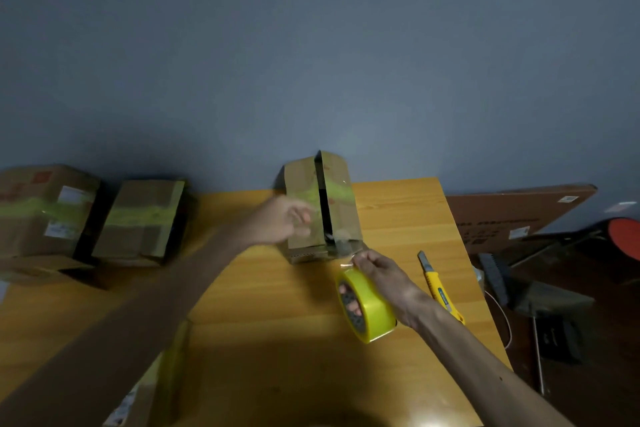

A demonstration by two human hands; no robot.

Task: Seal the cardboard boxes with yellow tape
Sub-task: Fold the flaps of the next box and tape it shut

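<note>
The right hand grips the yellow tape roll, fingers hooked through its core and the thumb side over the outer face, holding it just above the table near the middle. A short clear strip runs from the roll towards the near end of the cardboard box, which stands just beyond it on the far part of the table, its top flaps parted by a dark gap. The left hand is at the box's left flap with its fingers bent; motion blur hides whether it grips anything. The two hands are apart, one on each side of the box's near end. A yellow utility knife lies on the table just right of the right hand. At the far left stand two boxes already banded with yellow tape. Right of the table a flat brown carton leans against the blue-grey wall.
</note>
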